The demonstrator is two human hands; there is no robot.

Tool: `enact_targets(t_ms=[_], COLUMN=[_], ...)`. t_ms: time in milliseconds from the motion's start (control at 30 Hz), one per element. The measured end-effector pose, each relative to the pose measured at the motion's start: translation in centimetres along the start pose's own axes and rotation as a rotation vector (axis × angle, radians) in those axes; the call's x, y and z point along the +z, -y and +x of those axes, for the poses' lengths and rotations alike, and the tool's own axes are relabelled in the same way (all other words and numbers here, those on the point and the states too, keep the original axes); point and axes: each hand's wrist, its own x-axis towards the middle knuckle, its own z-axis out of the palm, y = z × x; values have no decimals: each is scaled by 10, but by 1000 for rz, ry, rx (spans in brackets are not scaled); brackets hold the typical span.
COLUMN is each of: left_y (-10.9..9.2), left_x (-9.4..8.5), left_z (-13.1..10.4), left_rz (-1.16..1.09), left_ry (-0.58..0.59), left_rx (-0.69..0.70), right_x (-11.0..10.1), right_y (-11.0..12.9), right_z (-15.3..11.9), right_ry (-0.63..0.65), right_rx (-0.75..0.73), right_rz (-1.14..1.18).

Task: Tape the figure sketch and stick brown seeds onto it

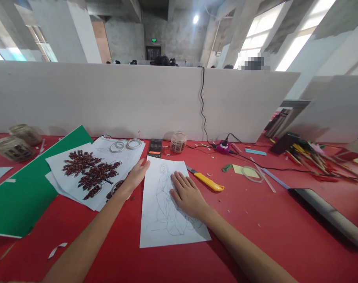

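Head view shows a white sheet [164, 214] with a thin line drawing, lying flat on the red desk [117, 243]. The right hand [188, 194] lies palm down on the sheet, flat and open, gripping nothing. The left hand [138, 173] is open too, thumb and fingers apart, at the sheet's top left edge; I cannot tell if it presses the paper. Just right of the sheet is a yellow knife [210, 181]. Behind it sit a phone [154, 147] and a clear jar [178, 142]. On the left, papers [71, 186] with a dark brown plant shape [100, 175] lie partly over a green board [26, 196].
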Motion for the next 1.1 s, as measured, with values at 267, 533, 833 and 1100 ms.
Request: enact_targets(t_ms=[267, 533, 833, 1100], left_y=[-10, -1, 25, 8], left_x=[28, 25, 8, -15], left_z=[-53, -45, -10, -21], left_rz=[423, 519, 1096, 1124], left_ry=[298, 379, 62, -113], left_rx=[462, 400, 351, 440], right_x=[1, -3, 1, -1], right_y=[-7, -4, -4, 11], right_z=[-1, -8, -13, -10], right_ry=[-31, -59, -4, 25], right_rx=[-59, -35, 36, 80], right_rz=[14, 13, -18, 0])
